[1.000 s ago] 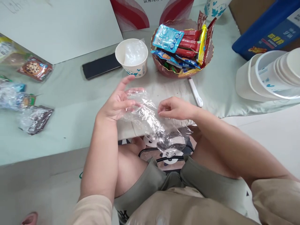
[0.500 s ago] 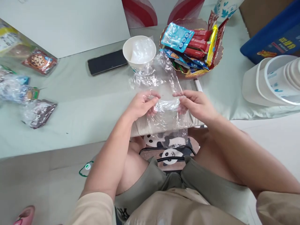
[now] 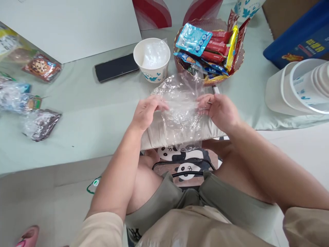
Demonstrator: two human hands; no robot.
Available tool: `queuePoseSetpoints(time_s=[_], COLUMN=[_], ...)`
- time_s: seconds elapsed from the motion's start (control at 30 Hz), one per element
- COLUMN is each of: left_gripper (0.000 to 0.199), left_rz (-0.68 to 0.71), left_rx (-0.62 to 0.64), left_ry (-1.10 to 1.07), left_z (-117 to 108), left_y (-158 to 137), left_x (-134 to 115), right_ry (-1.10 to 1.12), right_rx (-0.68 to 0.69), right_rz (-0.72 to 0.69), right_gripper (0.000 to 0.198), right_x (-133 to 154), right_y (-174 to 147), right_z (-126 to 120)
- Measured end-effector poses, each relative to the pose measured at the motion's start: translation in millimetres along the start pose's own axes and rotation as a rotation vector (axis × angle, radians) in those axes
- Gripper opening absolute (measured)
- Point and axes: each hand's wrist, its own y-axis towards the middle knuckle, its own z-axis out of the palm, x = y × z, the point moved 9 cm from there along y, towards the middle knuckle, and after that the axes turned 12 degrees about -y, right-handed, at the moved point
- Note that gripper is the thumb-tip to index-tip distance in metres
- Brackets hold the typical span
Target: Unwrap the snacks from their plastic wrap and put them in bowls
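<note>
A clear, crinkled plastic bag is stretched between my two hands over the table's front edge. Its lower end hangs above my lap. My left hand grips the bag's left side with the fingers closed. On the opposite side, my right hand holds the bag at its fingertips, the fingers bent; part of them is hidden. Just beyond the bag stands a white paper cup with blue leaves, and crumpled clear plastic sits in it. The bag's far end reaches close to a gold-rimmed bowl of wrapped snacks.
A black phone lies left of the cup. Wrapped snacks are at the far left. White plastic tubs with stacked cups and a blue package stand on the right. A white box is behind.
The bag's far end has moved off the cup toward the bowl, and its lower end has risen. My hands have spread slightly apart, and the right hand has turned.
</note>
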Motion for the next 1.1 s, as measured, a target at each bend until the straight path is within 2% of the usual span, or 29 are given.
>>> queuePoseSetpoints(time_s=[0.1,0.17,0.27,0.33,0.43,0.53,0.6,0.7,0.73,0.8,0.87,0.93,1.03,1.1], left_gripper=[0.042,0.031,0.012,0.008,0.018,0.026,0.031,0.034,0.034,0.034,0.041,0.053,0.075,0.081], left_rz=[0.085,0.154,0.189,0.162,0.110,0.104,0.095,0.038,0.016,-0.021,-0.034,-0.049,-0.121,-0.168], left_rx=[-0.003,0.033,0.077,0.077,0.030,-0.001,0.008,0.052,0.068,0.094,0.107,0.109,0.135,0.150], left_ry=[0.186,0.274,0.362,0.354,0.257,0.103,-0.005,-0.153,-0.196,-0.262,-0.306,-0.337,-0.389,-0.439], left_z=[0.0,4.8,10.4,9.1,-0.4,-8.0,-7.8,0.1,3.6,9.3,11.6,10.9,12.2,14.6], left_y=[0.8,-0.6,-2.6,-1.9,1.3,4.5,5.7,6.0,5.6,4.3,2.6,0.7,-3.0,-4.6], left_x=[-4.0,-9.0,-11.0,-7.2,1.2,5.5,6.6,8.1,8.2,7.6,5.6,4.5,7.3,8.8], right_ry=[-0.123,-0.226,-0.373,-0.472,-0.649,-0.704,-0.663,-0.557,-0.510,-0.412,-0.358,-0.348,-0.327,-0.259], right_rx=[-0.081,-0.081,-0.046,-0.053,0.008,0.089,-0.018,-0.237,-0.237,-0.134,-0.018,0.036,-0.004,-0.003], right_rz=[-0.092,-0.208,-0.379,-0.461,-0.594,-0.691,-0.671,-0.524,-0.468,-0.385,-0.340,-0.335,-0.351,-0.327], right_gripper=[0.052,0.050,0.062,0.047,0.022,0.029,0.035,0.024,0.040,0.075,0.096,0.104,0.106,0.103], right_x=[10.0,22.5,38.1,43.7,49.2,52.7,54.1,41.8,33.2,15.2,2.5,-0.9,8.7,17.1], right_y=[-0.8,-3.8,-10.4,-15.4,-26.0,-37.2,-37.3,-28.1,-23.2,-13.3,-7.2,-5.1,-4.6,-4.7], right_z=[-6.6,-3.9,5.7,8.7,16.9,19.7,6.4,-16.9,-17.3,-6.5,8.6,18.5,18.9,18.9])
